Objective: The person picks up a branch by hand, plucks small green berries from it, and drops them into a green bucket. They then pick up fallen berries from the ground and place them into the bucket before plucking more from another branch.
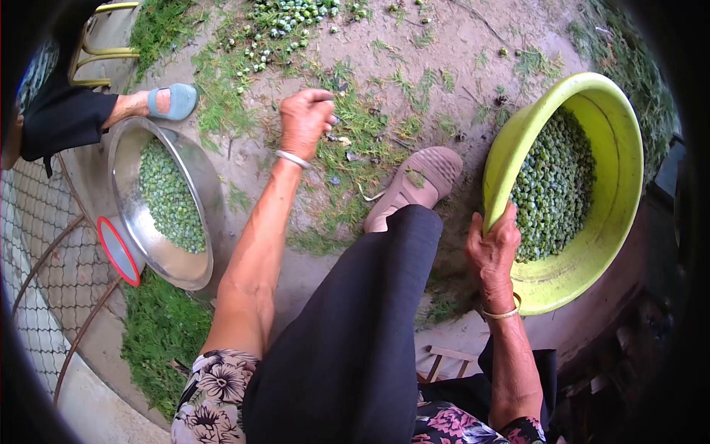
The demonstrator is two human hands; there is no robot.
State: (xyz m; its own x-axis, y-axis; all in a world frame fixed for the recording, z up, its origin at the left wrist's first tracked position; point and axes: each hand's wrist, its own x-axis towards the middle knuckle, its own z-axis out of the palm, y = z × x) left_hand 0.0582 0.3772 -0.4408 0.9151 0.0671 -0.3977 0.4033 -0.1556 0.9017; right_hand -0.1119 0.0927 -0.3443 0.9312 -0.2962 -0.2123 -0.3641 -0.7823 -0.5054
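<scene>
My right hand grips the near rim of a large yellow-green basin, which is tilted towards me. Small green cones or berries lie inside it. Over the ground, left of my shoe, my left hand is closed with its fingers curled; whatever it holds, if anything, cannot be made out. Green sprigs are scattered on the ground beneath and beside it. Further left stands a metal bowl with more small green pieces in it.
My pink shoe is between the hands. Another person's foot in a blue shoe is near the metal bowl. A red-rimmed round object touches that bowl. Loose green pieces and a branch heap lie on the ground.
</scene>
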